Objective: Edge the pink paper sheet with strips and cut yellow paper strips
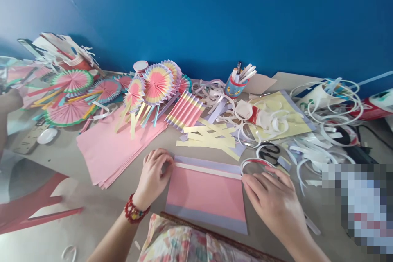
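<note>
In front of me lies a pink sheet of paper (208, 190) with lavender strips along its far and near edges. A white strip of tape (208, 170) stretches across it, close to the far lavender strip. My left hand (157, 172) pinches the tape's left end at the sheet's edge. My right hand (272, 196) has its fingers closed on the right end, where the strip runs past the sheet. Just behind my right fingers is a curled band with a red inner side (256, 163); whether it joins the strip, I cannot tell.
Stacked pink sheets (119, 143) lie at the left, with pleated paper fans (158, 84) behind. Yellow paper strips (211, 135), black-handled scissors (270, 153) and curled white strips (325, 151) lie beyond the sheet. A pen cup (236, 86) stands by the blue wall. Another person's arm (9, 106) shows far left.
</note>
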A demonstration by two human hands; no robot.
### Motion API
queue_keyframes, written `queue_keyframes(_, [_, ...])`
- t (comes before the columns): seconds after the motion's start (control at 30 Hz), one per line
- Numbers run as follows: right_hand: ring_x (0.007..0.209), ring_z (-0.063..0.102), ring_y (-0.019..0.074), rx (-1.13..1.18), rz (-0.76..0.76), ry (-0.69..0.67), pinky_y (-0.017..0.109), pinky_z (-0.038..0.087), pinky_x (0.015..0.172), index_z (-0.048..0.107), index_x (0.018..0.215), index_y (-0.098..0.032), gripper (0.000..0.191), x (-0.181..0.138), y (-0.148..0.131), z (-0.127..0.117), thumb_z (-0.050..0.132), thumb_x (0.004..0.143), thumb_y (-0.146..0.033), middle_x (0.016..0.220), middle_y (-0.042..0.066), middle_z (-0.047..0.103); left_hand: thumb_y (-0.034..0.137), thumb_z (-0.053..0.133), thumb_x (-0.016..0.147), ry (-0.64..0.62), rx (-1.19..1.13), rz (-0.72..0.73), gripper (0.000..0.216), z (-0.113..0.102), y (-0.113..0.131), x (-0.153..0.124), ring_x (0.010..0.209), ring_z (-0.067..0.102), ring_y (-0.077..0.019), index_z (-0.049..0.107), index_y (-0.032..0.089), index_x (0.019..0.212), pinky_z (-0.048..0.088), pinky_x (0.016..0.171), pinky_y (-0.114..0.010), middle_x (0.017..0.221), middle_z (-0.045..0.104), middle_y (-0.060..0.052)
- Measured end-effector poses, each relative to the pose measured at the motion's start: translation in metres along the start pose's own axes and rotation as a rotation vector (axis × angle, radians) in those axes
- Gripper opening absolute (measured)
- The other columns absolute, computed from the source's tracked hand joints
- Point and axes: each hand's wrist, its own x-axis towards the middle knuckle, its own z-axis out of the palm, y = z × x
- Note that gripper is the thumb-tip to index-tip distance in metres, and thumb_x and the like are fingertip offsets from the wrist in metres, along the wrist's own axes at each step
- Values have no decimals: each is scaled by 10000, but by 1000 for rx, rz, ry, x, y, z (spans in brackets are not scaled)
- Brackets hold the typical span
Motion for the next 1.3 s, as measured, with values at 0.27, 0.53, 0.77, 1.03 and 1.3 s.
queue_keyframes(0.27, [615, 524, 129, 16, 57, -6, 407, 319, 1014, 605, 714, -206, 296, 3, -4, 3, 438, 952, -149, 584, -27, 542, 109, 534, 849, 18, 37, -21, 116, 3, 3, 3, 978, 541, -231, 568, 219, 831, 358, 879, -378, 1007, 604, -34])
queue_keyframes(0.53, [613, 486, 128, -33, 27, -20, 405, 300, 1037, 598, 717, -206, 309, 4, -6, 1, 411, 952, -132, 575, -33, 500, 99, 544, 831, 15, 65, -22, 126, 5, 2, 3, 972, 541, -228, 573, 221, 824, 362, 859, -373, 1006, 603, -31])
queue_keyframes(0.77, [632, 493, 132, -58, 28, -63, 410, 287, 1047, 606, 733, -209, 277, 4, -5, 4, 426, 916, -103, 589, -29, 503, 123, 531, 845, 27, 98, -20, 115, 6, 3, 4, 968, 548, -239, 585, 222, 822, 381, 856, -378, 1013, 610, -46])
queue_keyframes(1.03, [622, 481, 133, -71, 21, -62, 420, 304, 1040, 595, 711, -206, 264, 4, -5, 3, 442, 890, -87, 575, -28, 498, 141, 537, 854, 23, 86, -22, 98, 7, 1, 4, 956, 547, -237, 584, 220, 824, 390, 848, -382, 1009, 614, -47])
queue_keyframes(1.3, [630, 482, 132, -74, 29, -74, 424, 301, 1055, 585, 709, -210, 257, 4, -4, 5, 450, 895, -95, 581, -30, 487, 130, 538, 852, 30, 99, -15, 108, 6, 2, 4, 944, 550, -237, 579, 223, 814, 392, 846, -387, 997, 613, -42])
